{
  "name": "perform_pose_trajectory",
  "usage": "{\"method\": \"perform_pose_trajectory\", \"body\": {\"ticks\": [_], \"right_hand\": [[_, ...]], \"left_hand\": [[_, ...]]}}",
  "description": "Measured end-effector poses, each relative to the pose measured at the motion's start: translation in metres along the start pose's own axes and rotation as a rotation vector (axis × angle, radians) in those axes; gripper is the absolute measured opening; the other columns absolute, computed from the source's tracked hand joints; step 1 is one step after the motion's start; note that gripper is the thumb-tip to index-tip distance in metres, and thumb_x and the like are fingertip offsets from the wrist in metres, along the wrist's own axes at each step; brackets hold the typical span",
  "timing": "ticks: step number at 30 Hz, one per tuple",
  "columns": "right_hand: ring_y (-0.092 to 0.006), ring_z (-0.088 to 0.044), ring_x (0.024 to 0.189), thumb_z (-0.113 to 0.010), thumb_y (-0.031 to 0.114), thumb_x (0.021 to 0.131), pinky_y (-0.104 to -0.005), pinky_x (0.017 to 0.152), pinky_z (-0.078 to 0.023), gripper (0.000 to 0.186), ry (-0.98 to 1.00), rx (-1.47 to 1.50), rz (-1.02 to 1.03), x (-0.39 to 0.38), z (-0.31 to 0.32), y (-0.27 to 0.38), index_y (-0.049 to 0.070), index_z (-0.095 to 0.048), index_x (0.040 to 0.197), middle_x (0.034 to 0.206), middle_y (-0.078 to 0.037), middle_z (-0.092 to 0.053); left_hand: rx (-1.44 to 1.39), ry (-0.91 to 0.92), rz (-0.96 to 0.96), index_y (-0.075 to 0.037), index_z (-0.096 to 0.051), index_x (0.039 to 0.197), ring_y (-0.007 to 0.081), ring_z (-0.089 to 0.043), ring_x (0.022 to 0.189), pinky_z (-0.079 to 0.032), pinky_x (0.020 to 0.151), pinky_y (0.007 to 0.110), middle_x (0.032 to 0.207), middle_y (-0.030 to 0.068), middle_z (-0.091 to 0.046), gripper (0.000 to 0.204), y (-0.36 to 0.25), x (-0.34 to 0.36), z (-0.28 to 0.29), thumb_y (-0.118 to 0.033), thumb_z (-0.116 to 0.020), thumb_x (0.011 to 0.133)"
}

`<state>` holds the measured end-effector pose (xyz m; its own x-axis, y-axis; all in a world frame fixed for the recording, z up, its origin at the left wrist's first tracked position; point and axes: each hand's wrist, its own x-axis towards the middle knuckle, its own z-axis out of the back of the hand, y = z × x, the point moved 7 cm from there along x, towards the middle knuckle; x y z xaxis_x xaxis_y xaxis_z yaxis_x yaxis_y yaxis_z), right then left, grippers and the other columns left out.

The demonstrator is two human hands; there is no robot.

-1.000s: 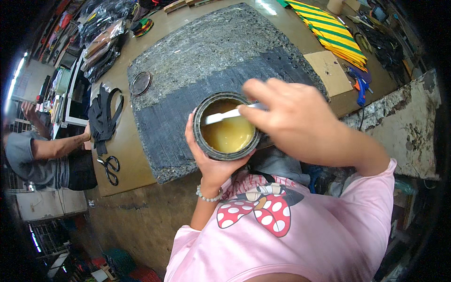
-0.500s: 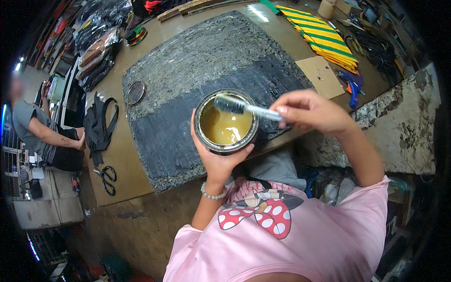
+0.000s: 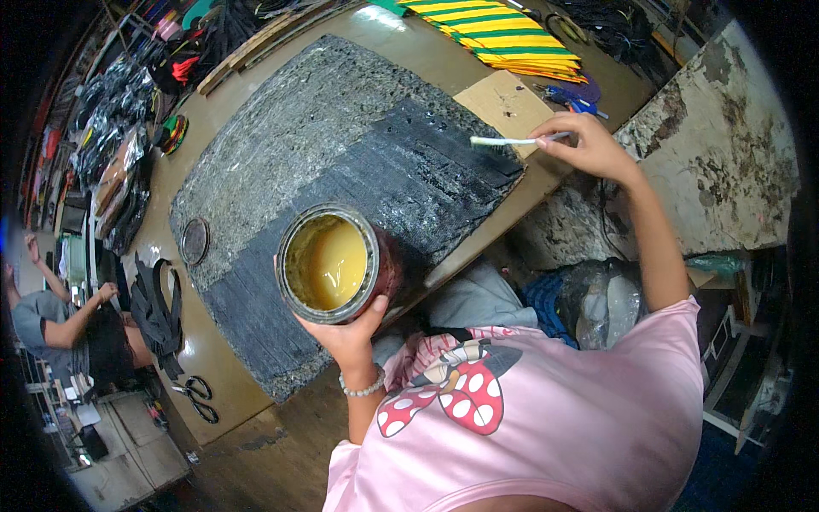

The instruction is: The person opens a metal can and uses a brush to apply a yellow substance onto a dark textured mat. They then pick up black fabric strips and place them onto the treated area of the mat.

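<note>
My left hand (image 3: 345,338) grips a round metal can (image 3: 386,266) from beneath and the side, tilted with its mouth toward me. Inside is a glossy yellow liquid (image 3: 337,264), likely glue. Between the fingertips of my right hand (image 3: 589,147) is a thin white-handled brush (image 3: 508,141). Its head is over the right end of the black strips (image 3: 363,183); I cannot tell whether the bristles touch them. These strips lie side by side on a rough grey slab (image 3: 264,141), with wet, shiny patches at their right end. A round can lid (image 3: 194,241) rests on the slab's left side.
Scissors (image 3: 198,398) and black straps (image 3: 158,311) lie left of the slab. Beyond it are a cardboard piece (image 3: 503,96), yellow-green striped pieces (image 3: 499,38) and a blue-handled tool (image 3: 576,101). At far left, another person (image 3: 60,320) stands by the table.
My right hand has carried the brush from the can's mouth out over the black strips. The can has shifted left and tilted more. The whole view has turned, and the other person's arms have moved.
</note>
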<state>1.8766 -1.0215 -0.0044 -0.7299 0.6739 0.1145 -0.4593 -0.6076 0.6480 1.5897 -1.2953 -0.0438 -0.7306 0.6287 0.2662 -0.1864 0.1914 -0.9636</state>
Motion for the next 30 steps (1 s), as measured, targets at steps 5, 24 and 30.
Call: {"method": "perform_pose_trajectory", "body": {"ticks": [5, 24, 30], "right_hand": [[-0.0217, -0.062, 0.097, -0.062, 0.037, 0.088, -0.0394, 0.094, -0.034, 0.025, 0.067, -0.327, -0.023, 0.017, -0.021, -0.031, 0.016, -0.072, 0.099, 0.096, -0.006, -0.07], [-0.019, -0.053, 0.094, -0.063, 0.022, 0.086, -0.0366, 0.087, -0.029, 0.012, 0.148, -0.432, 0.134, -0.016, -0.013, -0.009, 0.016, -0.071, 0.093, 0.086, -0.002, -0.059], [-0.0188, -0.055, 0.097, -0.059, 0.031, 0.09, -0.0356, 0.087, -0.029, 0.021, 0.054, -0.266, 0.023, -0.035, 0.015, -0.011, 0.015, -0.071, 0.097, 0.093, -0.002, -0.064]], "left_hand": [[-0.023, -0.034, -0.115, 0.007, -0.048, 0.126, 0.027, -0.056, 0.113, -0.04, 0.103, 0.04, 0.122, 0.0154, -0.057, 0.087, -0.006, -0.001, 0.007, -0.027, -0.088, 0.057], [0.013, -0.003, -0.017, 0.004, -0.035, 0.14, 0.0258, -0.05, 0.121, -0.035, 0.107, 0.039, 0.133, 0.0154, -0.049, 0.111, 0.0, -0.009, 0.015, -0.035, -0.089, 0.052], [-0.016, 0.031, -0.094, 0.006, -0.043, 0.131, 0.027, -0.055, 0.115, -0.043, 0.101, 0.04, 0.126, 0.0161, -0.054, 0.095, -0.005, -0.015, 0.009, -0.027, -0.089, 0.055]]}}
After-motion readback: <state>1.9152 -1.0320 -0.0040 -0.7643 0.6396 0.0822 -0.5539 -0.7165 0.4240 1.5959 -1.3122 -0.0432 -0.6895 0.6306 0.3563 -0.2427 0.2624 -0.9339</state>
